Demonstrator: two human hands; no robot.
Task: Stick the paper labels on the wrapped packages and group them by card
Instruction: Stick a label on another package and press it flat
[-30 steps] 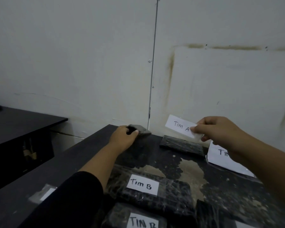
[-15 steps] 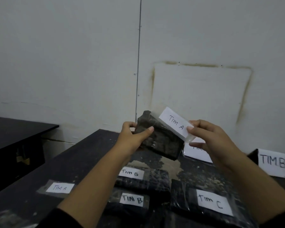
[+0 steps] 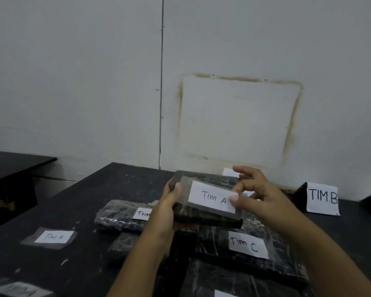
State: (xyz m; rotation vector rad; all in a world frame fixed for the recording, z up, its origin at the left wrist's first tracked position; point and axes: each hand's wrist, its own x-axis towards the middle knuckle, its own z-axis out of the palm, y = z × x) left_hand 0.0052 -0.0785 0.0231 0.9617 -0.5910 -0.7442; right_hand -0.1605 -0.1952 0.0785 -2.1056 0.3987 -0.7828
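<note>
My left hand (image 3: 166,205) grips the left end of a dark wrapped package (image 3: 204,215) held above the black table (image 3: 116,183). A white "Tim A" label (image 3: 212,199) on clear tape lies across the package's top face. My right hand (image 3: 257,200) presses its thumb on the label's right end, the other fingers lifted. Under my hands lie more wrapped packages: one with a "Tim" label (image 3: 121,214), one labelled "Tim C" (image 3: 247,246). A loose "Tim A" label (image 3: 53,236) lies flat at the left.
A folded "TIM B" card (image 3: 321,198) stands at the back right by the wall. Another card (image 3: 229,172) shows behind the held package. A second black table (image 3: 13,163) stands to the left. More labels lie at the bottom left edge.
My left hand took a package from the back of the table and lifted it. My right hand brought the "Tim A" label down onto its top face.
</note>
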